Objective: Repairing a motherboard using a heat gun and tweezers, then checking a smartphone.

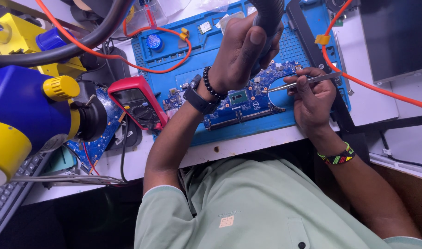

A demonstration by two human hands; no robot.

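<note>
Here, the left hand [241,50] grips a dark hot-air handle [267,18] over a blue circuit board [248,99]. The right hand [312,94] pinches tweezers [303,82] at its edge; rework looks midway, nothing lifted yet.

Electronics repair workshop: multimeter [138,107], circuit board [241,102], blue mat [211,41].

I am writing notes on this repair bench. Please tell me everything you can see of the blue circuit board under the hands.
The blue circuit board lies flat on a blue work mat. It is long, with a curved cut-out on its right side, a shiny square chip near the middle and many small parts. The left hand holds a dark tool handle above it. The right hand holds metal tweezers whose tips reach the board.
</note>
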